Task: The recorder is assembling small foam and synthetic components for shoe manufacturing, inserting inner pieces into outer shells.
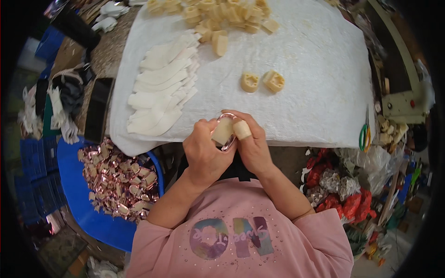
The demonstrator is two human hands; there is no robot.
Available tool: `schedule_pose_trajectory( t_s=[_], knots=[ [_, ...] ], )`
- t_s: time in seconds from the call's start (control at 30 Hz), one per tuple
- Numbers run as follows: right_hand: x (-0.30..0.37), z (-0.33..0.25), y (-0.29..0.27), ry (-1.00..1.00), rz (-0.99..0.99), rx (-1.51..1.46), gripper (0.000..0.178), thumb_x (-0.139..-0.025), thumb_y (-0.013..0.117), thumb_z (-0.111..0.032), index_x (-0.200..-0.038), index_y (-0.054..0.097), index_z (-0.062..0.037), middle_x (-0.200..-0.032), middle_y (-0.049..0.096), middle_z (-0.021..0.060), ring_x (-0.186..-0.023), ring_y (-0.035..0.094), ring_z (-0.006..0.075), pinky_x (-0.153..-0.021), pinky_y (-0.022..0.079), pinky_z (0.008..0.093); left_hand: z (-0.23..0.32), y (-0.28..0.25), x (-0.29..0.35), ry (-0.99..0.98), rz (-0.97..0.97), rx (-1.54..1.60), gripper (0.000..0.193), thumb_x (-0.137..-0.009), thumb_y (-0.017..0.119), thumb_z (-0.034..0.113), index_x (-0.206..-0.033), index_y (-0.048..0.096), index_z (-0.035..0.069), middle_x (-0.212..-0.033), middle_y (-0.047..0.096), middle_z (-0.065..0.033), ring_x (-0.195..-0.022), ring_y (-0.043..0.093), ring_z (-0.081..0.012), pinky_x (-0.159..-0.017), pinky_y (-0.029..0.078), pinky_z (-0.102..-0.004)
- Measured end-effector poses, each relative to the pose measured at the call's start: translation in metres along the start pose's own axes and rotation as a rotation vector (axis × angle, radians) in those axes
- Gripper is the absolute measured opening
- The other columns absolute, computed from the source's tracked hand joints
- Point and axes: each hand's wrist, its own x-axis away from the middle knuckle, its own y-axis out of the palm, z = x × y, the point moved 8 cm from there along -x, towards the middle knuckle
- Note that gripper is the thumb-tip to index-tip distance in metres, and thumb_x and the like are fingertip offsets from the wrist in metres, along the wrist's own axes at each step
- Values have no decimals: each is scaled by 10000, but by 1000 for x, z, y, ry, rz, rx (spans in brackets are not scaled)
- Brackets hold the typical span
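Note:
In front of my body, at the near edge of the white-covered table [306,106], both hands hold one small piece [223,130] with a cream face and a shiny pink metallic rim. My left hand [204,150] grips its left side, fingers curled. My right hand [251,150] closes on its right side; a pale wrap [241,130] covers the thumb tip. Beyond the hands stand two cream hollow moulded blocks, a left one [250,82] and a right one [274,81]. Overlapping white strips [160,88] lie to the left on the cover.
A pile of cream blocks [218,16] lies at the table's far side. A blue tub [88,217] at lower left holds shiny pink pieces [120,180]. A dark phone-like slab [99,109] rests left; scissors [365,137] hang at the right edge. Red and clear bags [354,204] lie lower right.

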Motion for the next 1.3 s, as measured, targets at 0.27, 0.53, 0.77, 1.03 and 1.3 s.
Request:
schedule_pose_trajectory(
  t_s=[0.27,0.53,0.77,1.03,1.3],
  knots=[
    [-4,-4,8,-53,-54,146,254,-933,494,-156,-1147,555,-31,-1034,616,61,-1038,523,125,-872,430,261,-18,-10,9,-103,0,129,458,-639,814,63,-925,462,-1,-739,580,-120,-604,612,-185,-516,486,-278],
    [-47,-39,73,-551,-314,765,279,-737,624,-30,-1015,601,-45,-893,560,82,-864,477,318,-770,422,383,-91,-128,46,-268,200,-315,364,-688,692,0,-992,492,13,-949,540,-114,-824,519,-194,-765,438,-305],
    [-53,-39,126,-921,-459,1122,171,-657,619,-80,-825,600,-52,-881,555,43,-909,484,228,-781,406,335,-145,-272,101,-553,397,-1128,464,-706,697,83,-1125,512,15,-1064,501,-155,-1043,444,-305,-917,338,-420],
    [-47,-28,170,-1060,-742,1390,69,-651,597,-120,-658,610,-52,-751,518,53,-806,506,205,-761,403,295,-110,-183,46,-366,243,-508,366,-670,661,-10,-1026,596,44,-1073,507,-129,-1056,459,-289,-905,371,-401],
    [-40,-23,177,-1195,-776,1421,78,-652,601,-135,-622,599,-64,-708,497,53,-790,508,209,-785,383,340,-66,-110,22,29,83,-166,243,-656,618,-128,-873,586,-23,-853,599,-142,-805,591,-314,-720,482,-366]
  ],
)
